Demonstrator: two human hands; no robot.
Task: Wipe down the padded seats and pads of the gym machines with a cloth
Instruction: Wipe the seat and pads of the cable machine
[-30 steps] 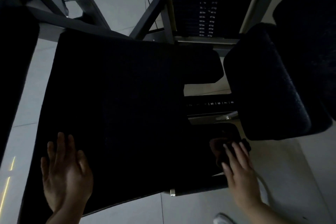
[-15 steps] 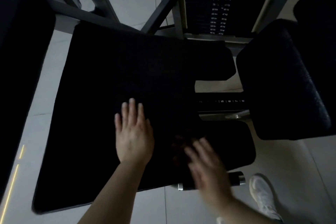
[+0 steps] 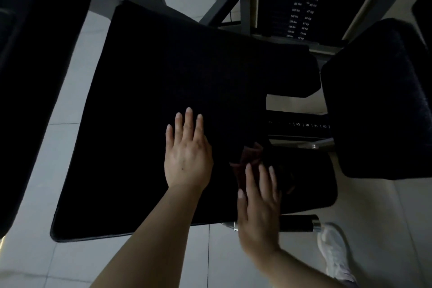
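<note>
Right hand (image 3: 258,215) now nearer seat (image 3: 145,105) edge

— where do the hands sit?
— the left hand (image 3: 187,154) lies flat on the seat pad (image 3: 145,124), near its middle. the right hand (image 3: 257,213) is just to its right, at the near edge, fingers on the cloth (image 3: 251,161).
— and around the seat?
— a second pad (image 3: 383,100) stands to the right, the weight stack (image 3: 301,0) behind, a shoe (image 3: 334,252) on the floor (image 3: 58,147) at near right.
</note>
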